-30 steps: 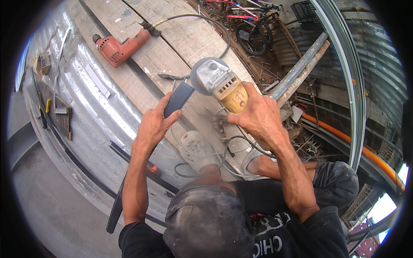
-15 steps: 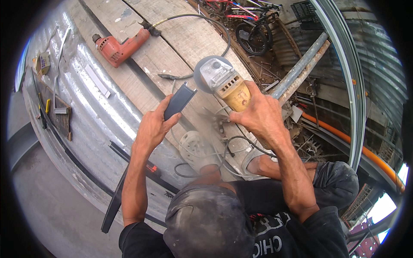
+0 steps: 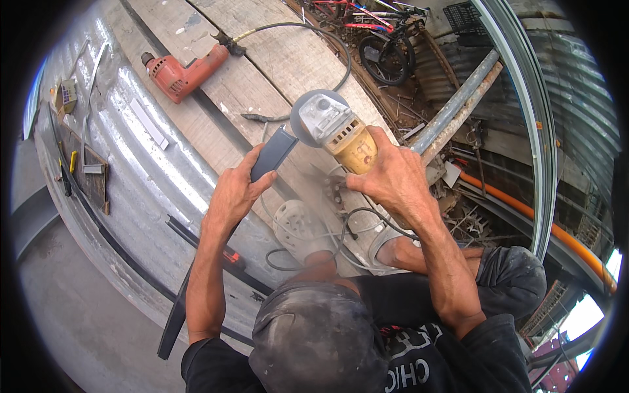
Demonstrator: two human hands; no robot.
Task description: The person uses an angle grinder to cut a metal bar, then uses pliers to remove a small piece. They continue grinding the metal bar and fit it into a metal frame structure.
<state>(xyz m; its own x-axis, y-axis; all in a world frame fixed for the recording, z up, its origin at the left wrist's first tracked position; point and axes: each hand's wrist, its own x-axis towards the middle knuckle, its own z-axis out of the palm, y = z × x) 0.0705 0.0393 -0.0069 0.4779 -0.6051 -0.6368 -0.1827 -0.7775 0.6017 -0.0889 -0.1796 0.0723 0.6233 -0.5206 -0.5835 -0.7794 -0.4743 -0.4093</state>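
My left hand [image 3: 239,187] grips a long dark grey metal profile [image 3: 275,149], which runs down behind my left forearm. My right hand [image 3: 396,180] is wrapped round a worn yellow angle grinder [image 3: 354,144] with a silver head and a grey disc [image 3: 301,111]. The disc's edge is at the profile's upper end; whether they touch I cannot tell. A pale haze hangs below the grinder, over a cable [image 3: 363,211] and my feet on the planks [image 3: 327,65].
A red drill [image 3: 193,72] lies on the planks. Corrugated metal sheet [image 3: 131,170] with strips and small tools is at the left. At the right are steel pipes [image 3: 458,98], a bicycle [image 3: 383,52], an orange pipe [image 3: 504,196] and scrap debris.
The grinder and the profile have shifted only slightly: since half a second ago the disc has moved a little left and down, closer to the profile's end. Both grips are unchanged.
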